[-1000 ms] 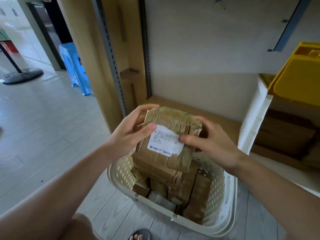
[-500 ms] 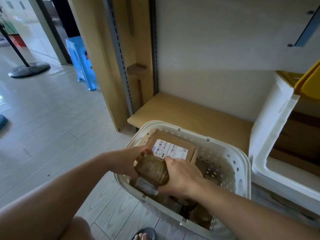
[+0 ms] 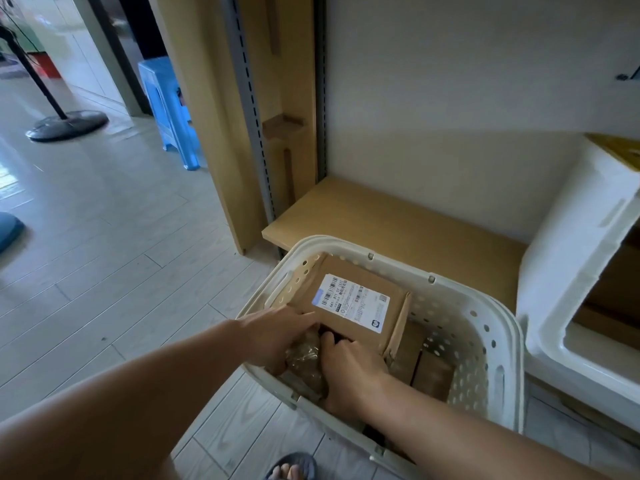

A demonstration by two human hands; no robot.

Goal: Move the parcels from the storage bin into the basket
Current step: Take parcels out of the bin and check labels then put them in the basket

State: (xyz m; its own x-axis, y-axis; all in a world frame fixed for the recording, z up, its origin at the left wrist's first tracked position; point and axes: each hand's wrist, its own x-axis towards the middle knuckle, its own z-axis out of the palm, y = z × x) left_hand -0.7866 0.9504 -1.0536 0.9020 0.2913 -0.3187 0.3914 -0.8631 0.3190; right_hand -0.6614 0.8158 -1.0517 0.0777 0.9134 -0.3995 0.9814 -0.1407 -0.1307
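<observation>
right hand (image 3: 349, 362) covers most of the tape-wrapped parcel (image 3: 304, 358); fingertips tucked under the labelled box (image 3: 360, 306), out of sight. left hand (image 3: 277, 336) hides the parcel's near-left side. label print too small to read. lower parcels (image 3: 433, 375) in the basket (image 3: 485, 341) mostly buried, count unclear. white storage bin (image 3: 571, 271) cut by the right edge, contents dim. sandalled foot (image 3: 291, 471) clipped at the bottom. floor stand (image 3: 65, 124) pole cut at the left edge.

Both hands (image 3: 277, 336) (image 3: 349, 367) low, fingers curled

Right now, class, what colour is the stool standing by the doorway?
Blue stool, head view.
</observation>
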